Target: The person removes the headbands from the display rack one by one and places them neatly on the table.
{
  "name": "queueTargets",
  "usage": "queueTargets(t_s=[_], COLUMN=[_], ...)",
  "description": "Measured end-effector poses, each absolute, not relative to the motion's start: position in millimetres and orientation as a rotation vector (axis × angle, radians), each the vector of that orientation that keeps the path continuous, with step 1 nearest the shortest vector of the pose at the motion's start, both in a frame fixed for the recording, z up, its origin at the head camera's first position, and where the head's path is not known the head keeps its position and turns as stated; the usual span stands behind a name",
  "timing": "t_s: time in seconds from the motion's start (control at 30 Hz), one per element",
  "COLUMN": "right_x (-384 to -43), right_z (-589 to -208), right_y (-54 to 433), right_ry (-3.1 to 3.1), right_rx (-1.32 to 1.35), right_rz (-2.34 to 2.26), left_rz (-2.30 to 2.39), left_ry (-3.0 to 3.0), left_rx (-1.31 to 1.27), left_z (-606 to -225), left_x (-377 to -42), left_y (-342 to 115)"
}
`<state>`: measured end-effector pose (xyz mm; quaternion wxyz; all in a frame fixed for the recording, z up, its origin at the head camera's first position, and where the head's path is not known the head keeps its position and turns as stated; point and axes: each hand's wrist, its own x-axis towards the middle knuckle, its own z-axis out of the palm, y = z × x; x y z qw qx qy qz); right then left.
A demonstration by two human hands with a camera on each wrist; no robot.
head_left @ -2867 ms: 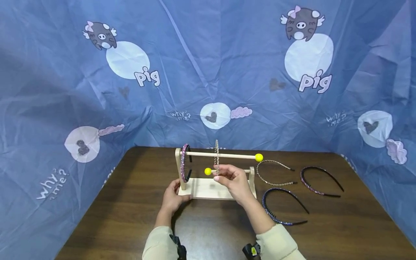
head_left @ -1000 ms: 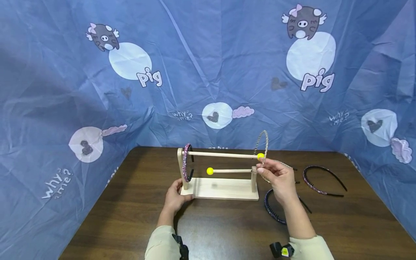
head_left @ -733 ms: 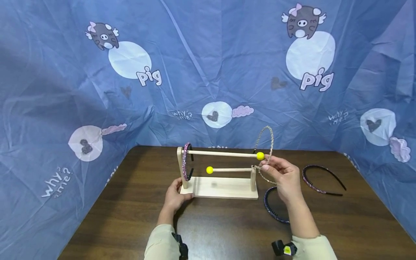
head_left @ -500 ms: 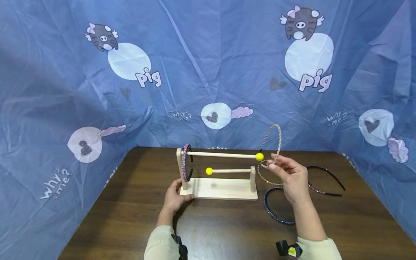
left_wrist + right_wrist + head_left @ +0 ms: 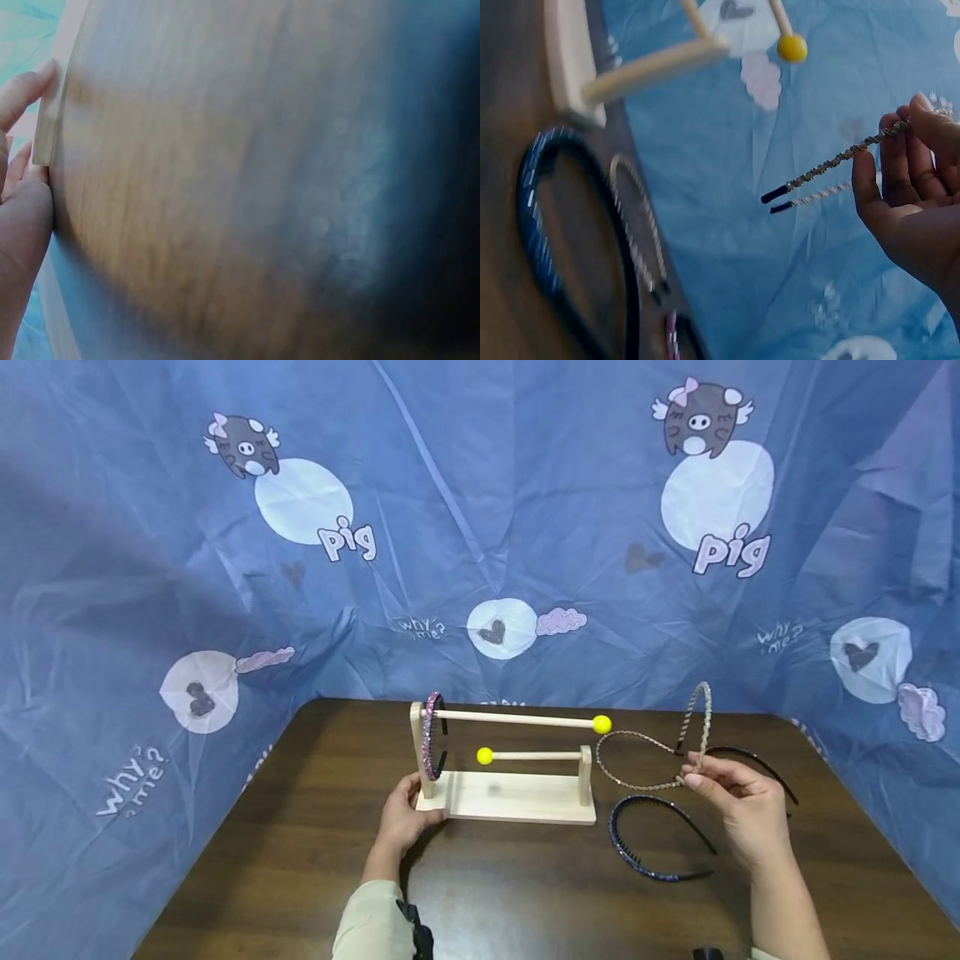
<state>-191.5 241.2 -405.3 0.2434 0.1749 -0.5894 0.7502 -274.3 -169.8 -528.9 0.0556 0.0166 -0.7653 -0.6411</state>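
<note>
1. Head view: left sleeve [image 5: 367, 922] is cut off at the bottom edge, 7 o'clock; only a sliver of right sleeve [image 5: 763, 953] shows at 5 o'clock.
2. Left hand [image 5: 401, 817], at 8 o'clock of the wooden stand [image 5: 506, 797], grips its base end. Thumb is in front; other fingers are mostly hidden. Left wrist view is largely blurred tabletop.
3. Blue headband [image 5: 615, 835] lies on the table [image 5: 300, 860], 4 o'clock from the stand.
4. Right hand [image 5: 750, 810], at 3 o'clock, pinches the braided headband [image 5: 707, 718], raised clear of the table. In the head view its tips are hard to separate from the gold headband [image 5: 645, 788] lying behind; right wrist view shows them apart.
5. Dark headband [image 5: 765, 767] lies partly hidden behind the right hand.
6. Pink headband [image 5: 427, 735] hangs on the upper rod [image 5: 517, 719], at its 9 o'clock end. Lower rod [image 5: 536, 756] is bare.
7. Blue backdrop [image 5: 495, 485], 12 o'clock, reads "pig" twice and "why me?" several times; lettering at the table's back edge is cut off.
</note>
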Motion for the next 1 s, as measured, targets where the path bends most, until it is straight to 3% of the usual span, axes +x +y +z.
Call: queueTargets(t_s=[0.67,1.0], right_x=[-153.3,-144.8], right_z=[-459.3,-472.6], right_y=[311.7,329.8], right_ry=[-2.39,-2.503], right_rx=[0.046,-0.079], right_rz=[1.621,1.64], left_rz=[-1.939,-1.933], left_ry=[-2.345,-2.349], left_rx=[0.082,0.082], left_z=[-533.2,-531.6], left_x=[-267.8,-270.5], left_y=[-170.4,-168.9])
